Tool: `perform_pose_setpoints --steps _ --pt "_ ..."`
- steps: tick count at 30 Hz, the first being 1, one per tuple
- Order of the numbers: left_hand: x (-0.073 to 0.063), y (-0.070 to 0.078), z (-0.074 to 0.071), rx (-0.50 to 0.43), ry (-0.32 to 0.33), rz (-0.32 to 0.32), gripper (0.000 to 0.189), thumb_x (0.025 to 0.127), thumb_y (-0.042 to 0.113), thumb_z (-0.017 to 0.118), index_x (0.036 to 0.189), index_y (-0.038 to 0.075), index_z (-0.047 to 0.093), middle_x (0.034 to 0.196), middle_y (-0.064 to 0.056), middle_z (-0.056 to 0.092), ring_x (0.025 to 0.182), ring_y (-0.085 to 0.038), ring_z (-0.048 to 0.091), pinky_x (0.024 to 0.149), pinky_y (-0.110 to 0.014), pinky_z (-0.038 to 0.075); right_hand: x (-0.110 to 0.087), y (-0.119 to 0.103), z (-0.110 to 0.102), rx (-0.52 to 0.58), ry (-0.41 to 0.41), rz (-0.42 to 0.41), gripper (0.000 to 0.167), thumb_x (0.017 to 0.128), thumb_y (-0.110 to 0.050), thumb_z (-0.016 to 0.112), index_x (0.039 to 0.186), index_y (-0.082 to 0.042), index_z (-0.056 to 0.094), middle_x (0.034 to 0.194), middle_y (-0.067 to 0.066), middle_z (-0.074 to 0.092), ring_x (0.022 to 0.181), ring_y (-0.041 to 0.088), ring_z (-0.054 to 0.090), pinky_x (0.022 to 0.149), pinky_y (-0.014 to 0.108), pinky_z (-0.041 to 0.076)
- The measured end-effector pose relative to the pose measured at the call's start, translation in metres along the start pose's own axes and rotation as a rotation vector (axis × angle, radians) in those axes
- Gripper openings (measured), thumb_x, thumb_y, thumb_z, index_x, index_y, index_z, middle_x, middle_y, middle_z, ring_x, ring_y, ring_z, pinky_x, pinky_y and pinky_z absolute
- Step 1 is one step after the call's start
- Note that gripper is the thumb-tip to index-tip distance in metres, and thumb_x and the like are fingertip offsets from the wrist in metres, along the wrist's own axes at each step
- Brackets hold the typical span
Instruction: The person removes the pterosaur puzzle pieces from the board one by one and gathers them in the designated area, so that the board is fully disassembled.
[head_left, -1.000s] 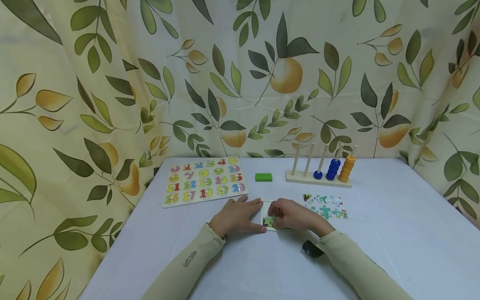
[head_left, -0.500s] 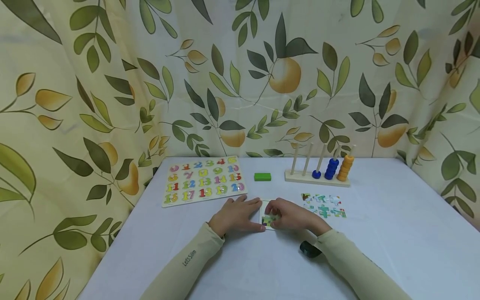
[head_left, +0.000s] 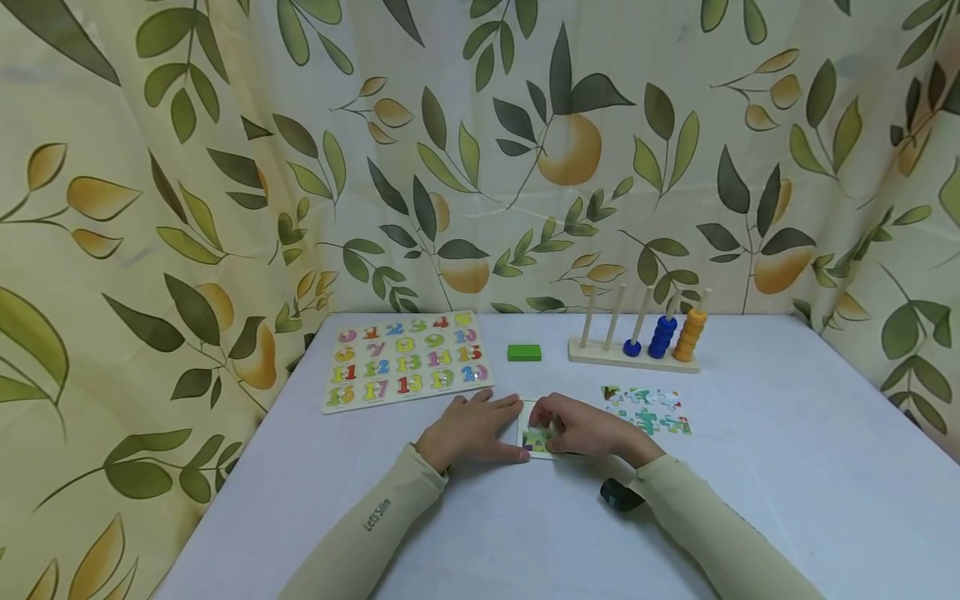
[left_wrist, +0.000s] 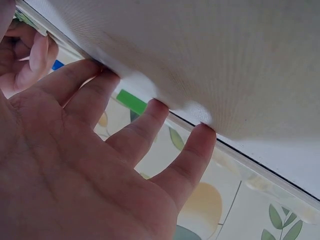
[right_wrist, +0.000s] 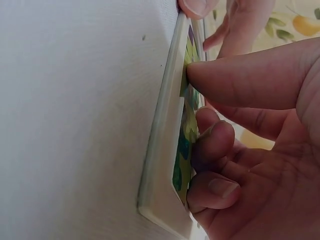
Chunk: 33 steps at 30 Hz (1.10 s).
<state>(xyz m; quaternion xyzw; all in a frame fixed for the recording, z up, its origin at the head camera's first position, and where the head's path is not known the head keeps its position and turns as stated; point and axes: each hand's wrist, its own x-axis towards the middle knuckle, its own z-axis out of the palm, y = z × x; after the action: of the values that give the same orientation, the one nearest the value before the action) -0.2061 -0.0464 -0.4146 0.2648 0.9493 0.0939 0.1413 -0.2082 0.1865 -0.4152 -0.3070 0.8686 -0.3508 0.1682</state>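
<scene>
One puzzle board (right_wrist: pixel 162 145); one left hand (head_left: pixel 472 430), unclenched, touching its edge; one right hand (head_left: pixel 579 427) atop, grasp unclear.

We observe a curtain (head_left: pixel 480 50) printed with green leaves (head_left: pixel 140 481) and orange fruit (head_left: pixel 573 150) enclosing the rear and both sides. In front, we note a white-covered table (head_left: pixel 787 467). Light is soft; the left section appears yellower.
</scene>
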Motion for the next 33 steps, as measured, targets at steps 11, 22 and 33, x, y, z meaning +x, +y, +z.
perform_pose_setpoints --steps 11,22,33 --pt "0.0004 -0.0046 0.0010 -0.006 -0.002 0.015 0.090 0.093 0.067 0.074 0.167 0.026 0.043 0.171 0.014 0.036 0.161 -0.027 0.023 0.126 -0.062 0.023 -0.0024 -0.0034 0.0024 0.037 0.017 0.039 0.034 0.090 0.004 0.073 0.122 -0.003 0.063 0.114 0.007 0.059 0.097 0.024 0.053 0.085 0.039 0.045" --pt "0.0007 -0.0039 0.0003 -0.016 -0.003 0.008 0.091 0.092 0.066 0.076 0.167 0.027 0.043 0.171 0.014 0.035 0.162 -0.027 0.022 0.126 -0.063 0.020 -0.0008 -0.0073 0.0031 0.063 0.016 0.065 0.036 0.089 0.007 0.072 0.121 -0.004 0.059 0.117 0.008 0.059 0.094 0.023 0.053 0.082 0.038 0.045" --pt "-0.0001 -0.0030 0.0005 -0.017 -0.008 0.004 0.090 0.092 0.065 0.076 0.167 0.028 0.042 0.171 0.014 0.036 0.161 -0.027 0.024 0.126 -0.063 0.022 0.0043 0.0016 0.0050 0.148 0.079 0.074 0.015 0.098 -0.001 0.072 0.111 -0.005 0.066 0.100 0.004 0.064 0.089 0.022 0.056 0.079 0.034 0.048"
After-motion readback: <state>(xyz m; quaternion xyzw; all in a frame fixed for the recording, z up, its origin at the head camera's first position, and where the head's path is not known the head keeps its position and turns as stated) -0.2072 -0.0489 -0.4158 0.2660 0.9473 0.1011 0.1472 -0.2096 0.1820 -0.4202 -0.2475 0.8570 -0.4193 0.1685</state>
